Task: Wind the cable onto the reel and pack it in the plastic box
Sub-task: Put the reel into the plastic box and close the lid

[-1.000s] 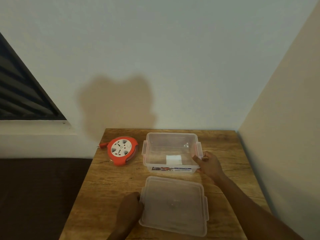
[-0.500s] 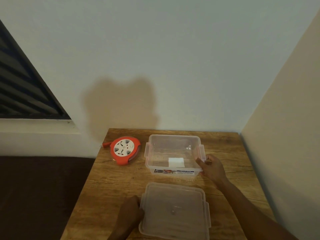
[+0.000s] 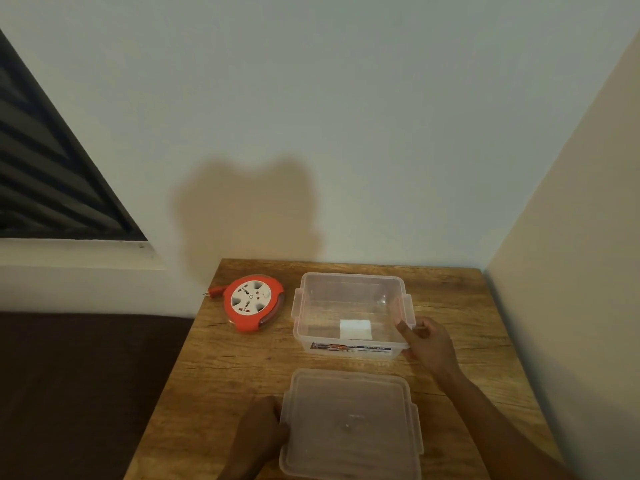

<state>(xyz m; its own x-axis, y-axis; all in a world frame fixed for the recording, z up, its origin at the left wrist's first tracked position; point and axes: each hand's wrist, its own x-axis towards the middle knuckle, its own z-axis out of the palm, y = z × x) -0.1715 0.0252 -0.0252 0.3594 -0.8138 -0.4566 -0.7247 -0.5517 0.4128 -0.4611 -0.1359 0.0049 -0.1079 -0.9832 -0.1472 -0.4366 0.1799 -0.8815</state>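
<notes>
An orange cable reel (image 3: 253, 304) with a white socket face lies flat at the table's far left, its cable wound in and the orange plug (image 3: 215, 291) sticking out over the edge. To its right stands the clear plastic box (image 3: 349, 289), open, with a white label inside. My right hand (image 3: 426, 342) grips the box's near right corner. The clear lid (image 3: 349, 426) lies flat in front of the box. My left hand (image 3: 260, 433) holds the lid's left edge.
The wooden table (image 3: 221, 372) sits in a corner, with a white wall behind and a beige wall (image 3: 571, 237) close on the right. A dark brown surface (image 3: 76, 389) lies lower to the left. A dark slatted window (image 3: 45, 174) is at upper left.
The view has shifted slightly. Both hands keep their holds on the box and the lid; the reel has not moved.
</notes>
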